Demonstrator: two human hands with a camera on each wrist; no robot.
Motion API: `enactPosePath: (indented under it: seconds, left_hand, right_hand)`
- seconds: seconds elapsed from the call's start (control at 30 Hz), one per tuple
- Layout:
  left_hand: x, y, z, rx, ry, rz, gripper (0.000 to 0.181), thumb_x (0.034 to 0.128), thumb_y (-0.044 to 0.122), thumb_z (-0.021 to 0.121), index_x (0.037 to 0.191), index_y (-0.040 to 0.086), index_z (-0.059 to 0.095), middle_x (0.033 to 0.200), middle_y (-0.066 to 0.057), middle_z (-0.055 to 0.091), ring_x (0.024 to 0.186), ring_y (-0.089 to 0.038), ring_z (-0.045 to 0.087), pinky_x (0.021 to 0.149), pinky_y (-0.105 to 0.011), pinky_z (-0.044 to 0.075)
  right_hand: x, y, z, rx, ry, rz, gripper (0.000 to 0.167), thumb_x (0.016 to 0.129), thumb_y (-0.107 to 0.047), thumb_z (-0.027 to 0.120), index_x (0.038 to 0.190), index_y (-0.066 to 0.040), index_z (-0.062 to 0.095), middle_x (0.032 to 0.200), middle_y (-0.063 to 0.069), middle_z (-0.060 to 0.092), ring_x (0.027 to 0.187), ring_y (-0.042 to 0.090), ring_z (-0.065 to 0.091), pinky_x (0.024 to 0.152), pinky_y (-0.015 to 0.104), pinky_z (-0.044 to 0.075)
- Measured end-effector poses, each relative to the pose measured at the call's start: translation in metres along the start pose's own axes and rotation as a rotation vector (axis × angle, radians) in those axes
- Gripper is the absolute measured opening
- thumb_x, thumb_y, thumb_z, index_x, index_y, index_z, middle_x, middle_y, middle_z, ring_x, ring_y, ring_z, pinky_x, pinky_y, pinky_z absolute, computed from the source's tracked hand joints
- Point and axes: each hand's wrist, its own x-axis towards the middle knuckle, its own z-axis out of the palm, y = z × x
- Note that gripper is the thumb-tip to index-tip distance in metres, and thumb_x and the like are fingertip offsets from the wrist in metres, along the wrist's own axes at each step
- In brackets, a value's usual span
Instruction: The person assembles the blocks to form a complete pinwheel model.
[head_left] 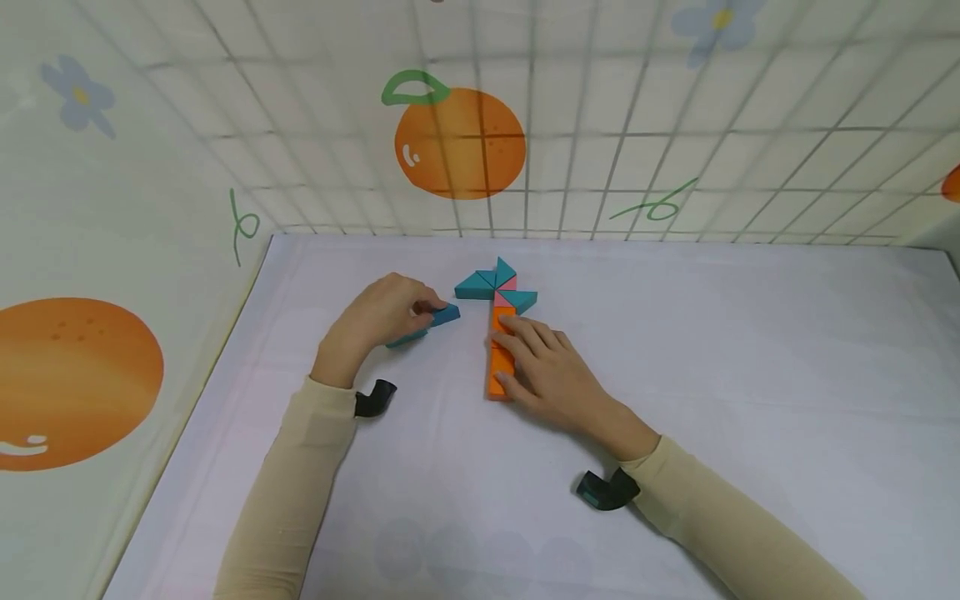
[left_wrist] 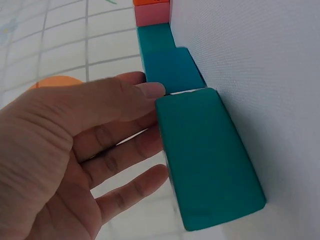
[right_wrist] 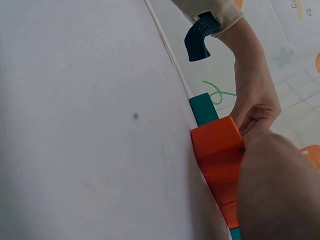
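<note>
My left hand (head_left: 386, 308) pinches a blue triangular block (head_left: 446, 314) between thumb and fingers. Just beneath that hand, a teal block (head_left: 407, 337) lies on the table; it looks large in the left wrist view, close to the blue block (left_wrist: 175, 70). My right hand (head_left: 551, 371) rests on a column of orange blocks (head_left: 500, 367), its fingertips touching them and hiding part of them. Above the column, several teal triangular blocks (head_left: 474, 287) and pink triangular blocks (head_left: 502, 298) form a pinwheel shape. In the right wrist view the orange blocks (right_wrist: 217, 137) stand beside the blurred right hand (right_wrist: 275, 185).
A white cloth covers the table (head_left: 712, 358). Behind it rises a backdrop (head_left: 585, 108) printed with a grid, oranges and flowers. A black wrist device (head_left: 375, 398) sits at the left sleeve, another black device (head_left: 607, 489) at the right sleeve.
</note>
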Motion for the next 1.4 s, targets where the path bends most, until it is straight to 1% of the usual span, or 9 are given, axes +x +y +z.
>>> enactPosePath:
  seconds: [0.2,0.37,0.47,0.6,0.67,0.83,1.1,1.27,1.4]
  left_hand:
    - [0.001,0.005,0.001,-0.009,-0.005,0.012,0.027,0.0885,0.008,0.069,0.115,0.011,0.074,0.107,-0.005,0.075,0.094,-0.020,0.068,0.085,-0.036,0.055]
    - [0.005,0.010,0.006,0.036,0.019,0.036,0.027,0.0888,0.009,0.069,0.116,0.010,0.073,0.104,-0.006,0.075,0.092,-0.020,0.067,0.084,-0.037,0.056]
    - [0.008,0.012,0.010,0.068,0.039,0.060,0.027,0.0893,0.010,0.069,0.116,0.009,0.073,0.102,-0.006,0.074,0.091,-0.021,0.067,0.083,-0.037,0.056]
    - [0.010,0.013,0.015,0.096,0.063,0.095,0.027,0.0902,0.011,0.068,0.117,0.009,0.073,0.101,-0.005,0.074,0.091,-0.021,0.066,0.084,-0.037,0.056]
    - [0.011,0.014,0.016,0.100,0.066,0.101,0.027,0.0907,0.011,0.068,0.117,0.009,0.072,0.101,-0.005,0.074,0.091,-0.021,0.067,0.084,-0.037,0.056]
    - [0.013,0.016,0.017,0.091,0.067,0.099,0.028,0.0918,0.012,0.068,0.119,0.009,0.071,0.100,-0.005,0.074,0.090,-0.020,0.067,0.084,-0.036,0.056]
    - [0.015,0.016,0.020,0.069,0.067,0.113,0.033,0.0911,0.014,0.069,0.124,0.010,0.068,0.099,-0.005,0.074,0.090,-0.021,0.066,0.082,-0.036,0.056]
    - [0.017,0.014,0.022,0.051,0.069,0.124,0.038,0.0913,0.015,0.069,0.129,0.011,0.065,0.099,-0.005,0.073,0.088,-0.020,0.066,0.080,-0.036,0.055]
    - [0.017,0.012,0.024,0.034,0.076,0.130,0.037,0.0926,0.017,0.068,0.129,0.009,0.065,0.097,-0.005,0.074,0.086,-0.019,0.067,0.080,-0.035,0.055]
  right_hand:
    - [0.000,-0.001,-0.001,0.008,0.001,-0.001,0.053,0.098,-0.040,0.050,0.142,-0.011,0.050,0.151,0.008,0.040,0.137,0.027,0.038,0.101,0.048,0.043]
    - [0.000,-0.001,-0.001,-0.001,0.006,-0.006,0.053,0.097,-0.040,0.050,0.142,-0.011,0.050,0.150,0.008,0.040,0.137,0.027,0.037,0.101,0.048,0.043]
    - [0.000,0.000,0.000,-0.003,0.002,-0.004,0.053,0.097,-0.041,0.050,0.141,-0.011,0.050,0.150,0.008,0.040,0.137,0.027,0.037,0.101,0.048,0.043]
    - [-0.001,0.000,0.001,0.002,0.002,-0.003,0.053,0.097,-0.041,0.050,0.141,-0.011,0.050,0.150,0.008,0.040,0.136,0.027,0.038,0.100,0.048,0.044]
    - [0.000,0.000,0.001,0.008,0.003,0.000,0.053,0.097,-0.041,0.050,0.141,-0.011,0.050,0.150,0.008,0.040,0.136,0.027,0.038,0.099,0.047,0.044]
    - [0.000,0.000,0.000,0.018,-0.002,0.010,0.053,0.097,-0.042,0.050,0.141,-0.012,0.050,0.151,0.008,0.039,0.136,0.026,0.038,0.099,0.047,0.044]
    - [0.000,0.001,0.001,0.015,0.020,-0.001,0.054,0.096,-0.042,0.051,0.140,-0.012,0.050,0.151,0.008,0.040,0.135,0.027,0.039,0.098,0.047,0.044]
    - [-0.001,0.001,0.002,0.017,0.020,0.002,0.054,0.096,-0.042,0.051,0.141,-0.012,0.050,0.151,0.008,0.040,0.135,0.027,0.039,0.098,0.047,0.044]
    - [0.000,0.001,0.002,0.024,0.014,0.006,0.053,0.097,-0.041,0.051,0.141,-0.012,0.050,0.151,0.007,0.039,0.136,0.026,0.038,0.099,0.048,0.044]
